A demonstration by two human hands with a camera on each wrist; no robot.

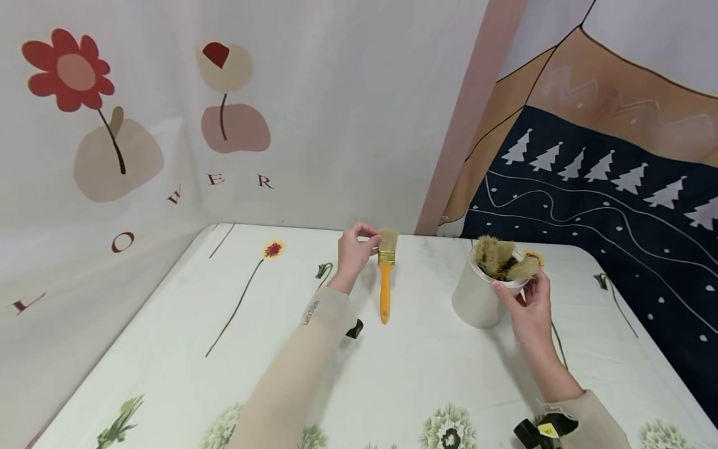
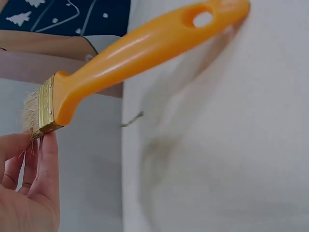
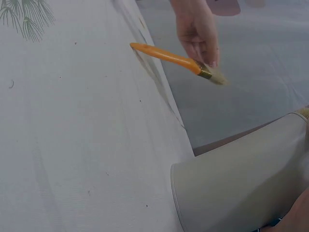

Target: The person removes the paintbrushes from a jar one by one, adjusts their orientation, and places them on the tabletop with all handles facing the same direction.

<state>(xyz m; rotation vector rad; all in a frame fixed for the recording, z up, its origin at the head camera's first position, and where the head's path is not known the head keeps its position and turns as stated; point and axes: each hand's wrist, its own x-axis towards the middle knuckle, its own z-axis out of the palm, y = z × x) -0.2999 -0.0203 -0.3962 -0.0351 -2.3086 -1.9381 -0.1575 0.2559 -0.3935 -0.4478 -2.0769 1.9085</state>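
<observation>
My left hand (image 1: 354, 257) pinches the bristles of a flat paintbrush (image 1: 385, 284) between thumb and fingers. The brush has an orange handle and a gold-coloured metal band. It tilts with its bristles raised, and the handle's tip appears to touch the table in the right wrist view. On the right, my right hand (image 1: 533, 315) grips a whitish cylindrical pot (image 1: 477, 296) at its rim and side, thumb at the front. Tan bristly tufts (image 1: 495, 257) stick out of the pot's top; what lies lower inside is hidden. Only part of the pot's wall (image 3: 241, 179) shows in the right wrist view.
A white cloth with printed flowers covers the table (image 1: 415, 368). Behind its far edge hangs a pale curtain (image 1: 348, 125) with red flowers and letters. A dark blue cloth (image 1: 589, 212) with white trees hangs at the right.
</observation>
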